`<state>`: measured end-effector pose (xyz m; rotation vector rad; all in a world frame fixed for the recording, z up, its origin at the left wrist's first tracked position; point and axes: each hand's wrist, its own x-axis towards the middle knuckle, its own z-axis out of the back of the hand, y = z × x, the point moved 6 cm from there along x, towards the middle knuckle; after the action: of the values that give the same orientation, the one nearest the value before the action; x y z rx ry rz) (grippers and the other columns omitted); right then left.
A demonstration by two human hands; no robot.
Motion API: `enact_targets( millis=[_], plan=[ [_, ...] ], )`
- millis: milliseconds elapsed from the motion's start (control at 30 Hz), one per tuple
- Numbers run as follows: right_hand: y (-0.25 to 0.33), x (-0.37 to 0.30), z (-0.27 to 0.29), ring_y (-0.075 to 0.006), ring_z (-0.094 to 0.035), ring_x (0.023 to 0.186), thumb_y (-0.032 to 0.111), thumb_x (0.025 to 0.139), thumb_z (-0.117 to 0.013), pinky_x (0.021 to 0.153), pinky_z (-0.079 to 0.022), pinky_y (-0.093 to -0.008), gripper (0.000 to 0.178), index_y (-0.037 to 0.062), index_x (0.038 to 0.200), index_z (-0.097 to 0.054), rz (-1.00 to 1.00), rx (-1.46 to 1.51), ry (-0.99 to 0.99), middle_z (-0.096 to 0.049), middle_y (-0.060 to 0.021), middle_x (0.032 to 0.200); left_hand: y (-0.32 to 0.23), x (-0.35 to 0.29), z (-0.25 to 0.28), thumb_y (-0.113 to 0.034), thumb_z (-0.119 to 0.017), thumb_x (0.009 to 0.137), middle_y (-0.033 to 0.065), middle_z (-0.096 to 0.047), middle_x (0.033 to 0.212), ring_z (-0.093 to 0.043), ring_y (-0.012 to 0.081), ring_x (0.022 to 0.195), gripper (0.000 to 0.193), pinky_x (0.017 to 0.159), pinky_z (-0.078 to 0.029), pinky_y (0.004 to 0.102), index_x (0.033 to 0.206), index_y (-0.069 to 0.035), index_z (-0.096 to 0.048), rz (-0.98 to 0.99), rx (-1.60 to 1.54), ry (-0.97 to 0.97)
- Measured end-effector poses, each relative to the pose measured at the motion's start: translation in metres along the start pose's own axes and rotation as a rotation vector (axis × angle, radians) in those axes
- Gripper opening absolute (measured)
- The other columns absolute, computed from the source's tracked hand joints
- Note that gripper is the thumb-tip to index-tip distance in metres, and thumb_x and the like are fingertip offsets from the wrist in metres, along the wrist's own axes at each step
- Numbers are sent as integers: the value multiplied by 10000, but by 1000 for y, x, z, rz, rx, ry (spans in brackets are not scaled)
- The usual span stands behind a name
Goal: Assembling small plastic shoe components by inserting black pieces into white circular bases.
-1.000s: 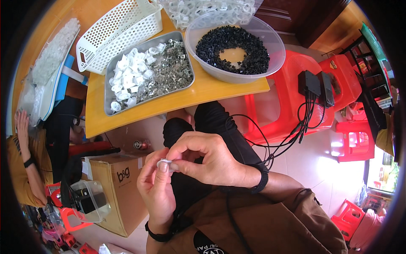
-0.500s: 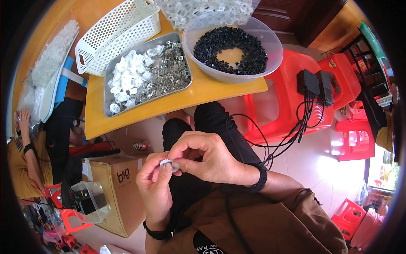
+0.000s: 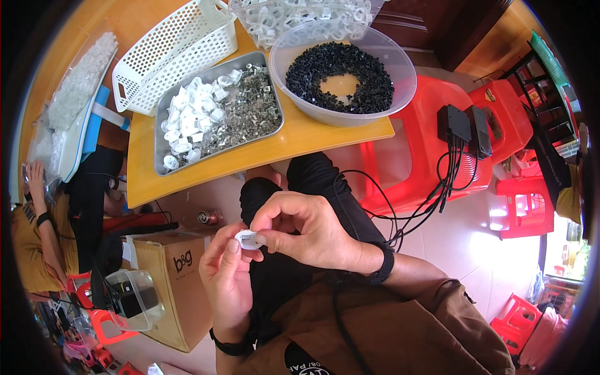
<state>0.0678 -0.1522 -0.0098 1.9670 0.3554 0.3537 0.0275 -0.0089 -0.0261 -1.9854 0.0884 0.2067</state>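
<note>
Above my lap, both hands meet around one small white plastic part (image 3: 249, 239). My left hand (image 3: 226, 275) pinches its left side between thumb and fingers. The thumb and fingertips of my right hand (image 3: 309, 234) press at its right side, hiding that end. On the table ahead, a metal tray (image 3: 279, 128) carries similar white parts (image 3: 194, 112) on its left and many small metal pieces (image 3: 253, 103) on its right. Right of it stands a clear round tub (image 3: 406, 81) with small black pieces (image 3: 340, 59) spread in a ring.
A white perforated basket (image 3: 169, 50) and a clear bin of translucent parts (image 3: 306, 25) stand behind the tray. Red stools (image 3: 431, 94) hold black boxes (image 3: 454, 125) with hanging cables at the right. A cardboard box (image 3: 175, 281) sits left; a co-worker's hand (image 3: 36, 178) shows beyond it.
The white part has been turned between my fingers, so its hollow face now shows. My hands stay in nearly the same place.
</note>
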Motion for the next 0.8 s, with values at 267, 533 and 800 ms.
enact_targets(
  millis=[267, 533, 800],
  plan=[
    [-9, 3, 2, -67, -604, 807, -26, 832, -651, 666, -532, -211, 113, -8, 931, -599, -12, 11, -54, -568, -23, 882, -11, -1, -8, -11, -621, 866, 121, -546, 1118, -593, 191, 949, 234, 747, -550, 295, 1096, 28, -603, -195, 94, 41],
    [-12, 3, 4, -46, -598, 748, -27, 826, -658, 651, -524, -207, 126, -4, 933, -594, -43, 35, -65, -598, -2, 813, -12, -2, -13, -11, -620, 868, 120, -525, 1146, -585, 182, 939, 265, 689, -534, 284, 1126, 36, -591, -254, 168, 72],
    [22, -5, -1, -148, -624, 709, -9, 747, -705, 604, -520, -248, 194, 44, 922, -642, 519, -575, -142, -594, -49, 860, -11, -4, -6, 4, -605, 867, 120, -535, 1127, -583, 163, 866, 310, 594, -505, 265, 1172, 46, -567, -244, 155, 9]
  ],
)
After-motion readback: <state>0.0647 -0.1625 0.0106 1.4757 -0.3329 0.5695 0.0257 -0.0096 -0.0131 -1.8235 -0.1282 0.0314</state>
